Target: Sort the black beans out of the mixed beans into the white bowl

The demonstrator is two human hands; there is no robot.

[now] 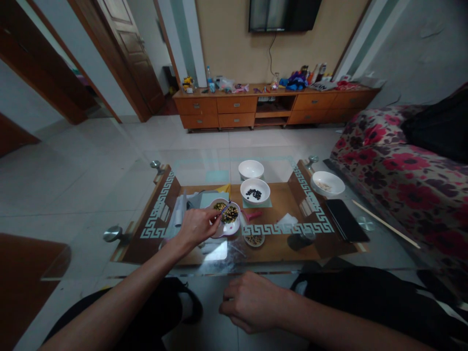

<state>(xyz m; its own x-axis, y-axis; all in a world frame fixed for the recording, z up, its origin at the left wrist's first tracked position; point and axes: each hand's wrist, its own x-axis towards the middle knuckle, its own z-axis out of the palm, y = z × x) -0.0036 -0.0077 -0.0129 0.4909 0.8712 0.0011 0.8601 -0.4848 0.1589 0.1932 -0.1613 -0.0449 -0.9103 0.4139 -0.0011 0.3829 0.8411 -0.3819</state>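
Note:
My left hand (199, 224) pinches a slim purple tool (224, 210), tweezers by its look, over a white scalloped dish (230, 229). Mixed beans (229, 214), dark green and yellowish, lie in that dish. Whether the tool's tip grips a bean is too small to tell. My right hand (252, 302) is loosely curled with nothing seen in it, in front of the near edge of the glass table (139, 263). Right of the dish stands a white bowl (245, 196) with several black beans (255, 194). Just behind it is another white bowl (250, 168) with nothing visible inside.
On the table's right are a white bowl (331, 176) with some pale pieces, a black phone or tablet (347, 219) and a pale wooden stick (385, 224). Under the glass show papers and a small dish (255, 240). A flowered sofa (405, 175) borders the right side.

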